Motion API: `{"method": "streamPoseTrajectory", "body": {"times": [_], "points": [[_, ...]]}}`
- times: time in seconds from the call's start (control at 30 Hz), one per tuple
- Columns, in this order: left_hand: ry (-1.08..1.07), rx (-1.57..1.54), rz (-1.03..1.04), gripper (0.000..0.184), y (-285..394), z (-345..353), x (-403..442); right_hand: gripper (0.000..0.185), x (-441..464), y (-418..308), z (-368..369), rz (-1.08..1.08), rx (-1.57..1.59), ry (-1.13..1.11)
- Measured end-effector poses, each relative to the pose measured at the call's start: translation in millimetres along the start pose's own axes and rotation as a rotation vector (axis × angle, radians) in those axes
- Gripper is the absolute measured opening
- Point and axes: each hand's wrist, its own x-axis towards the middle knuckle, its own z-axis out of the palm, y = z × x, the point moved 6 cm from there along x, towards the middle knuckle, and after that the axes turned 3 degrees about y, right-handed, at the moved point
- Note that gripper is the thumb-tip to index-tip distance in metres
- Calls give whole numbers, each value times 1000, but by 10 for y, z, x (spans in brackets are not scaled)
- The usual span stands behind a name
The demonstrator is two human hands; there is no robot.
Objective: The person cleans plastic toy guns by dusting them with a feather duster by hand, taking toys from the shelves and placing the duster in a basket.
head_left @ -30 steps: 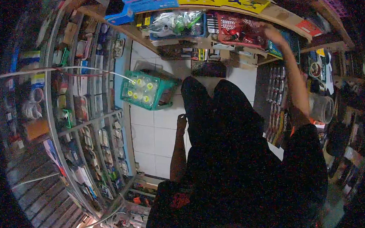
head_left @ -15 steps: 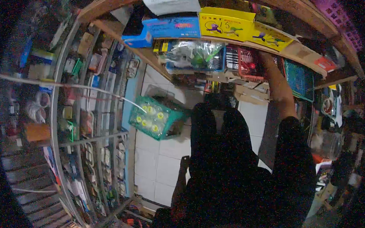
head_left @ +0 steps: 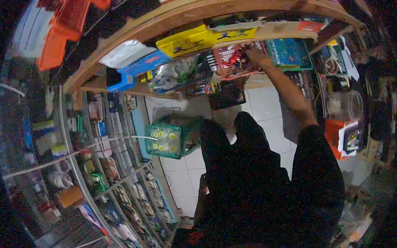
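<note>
My right hand (head_left: 257, 57) reaches into a red basket (head_left: 230, 76) on the shelf, among small red and dark items; its fingertips are blurred, so what they touch is hard to make out. A teal basket (head_left: 292, 55) stands just right of that hand. Low beside my left leg hangs my left hand (head_left: 203, 182), small and dark, with something pale by it; its fingers cannot be made out. Nearest on that side is a green basket (head_left: 180, 155) on the tiled floor, topped with clear round items bearing yellow labels.
Glass shelving (head_left: 118, 165) full of small goods runs along the left, crossed by a white cable (head_left: 79, 152). Yellow boxes (head_left: 186, 41) and a blue box (head_left: 143, 65) line the wooden shelf ahead. A clear jar (head_left: 345, 105) and an orange container (head_left: 333, 135) are at the right.
The view has turned, bringing orange containers into sight at the upper left. My right hand remains at the red basket, and my left hand stays low by my leg.
</note>
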Motion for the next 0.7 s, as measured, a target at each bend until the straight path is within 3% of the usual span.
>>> {"method": "streamPoseTrajectory", "body": {"times": [0.1,0.13,0.23,0.27,0.37,0.43,0.5,0.57,0.67,0.7], "points": [[-13,30,9,61,229,-105,-120,22,58,195,247,-23,166,30],[-20,40,19,62,313,-147,-186,22,10,152,154,-60,217,29],[-29,74,38,63,603,-253,-323,25,-62,175,97,120,292,64],[-29,80,45,63,718,-276,-355,27,92,345,442,172,349,94],[-32,101,76,65,1055,-326,-475,37,-157,212,-15,145,337,423],[-37,108,104,65,1280,-326,-510,37,-376,283,-169,345,521,401],[-49,109,138,66,1532,-271,-560,35,-776,157,-504,289,843,565],[-66,126,176,67,1826,-172,-600,33,-1101,116,-631,288,879,641],[-120,178,246,68,2414,106,-732,32,-1513,-191,-802,153,1280,331],[-140,203,270,69,2636,220,-789,32,-1654,-299,-907,61,1287,304]]}}
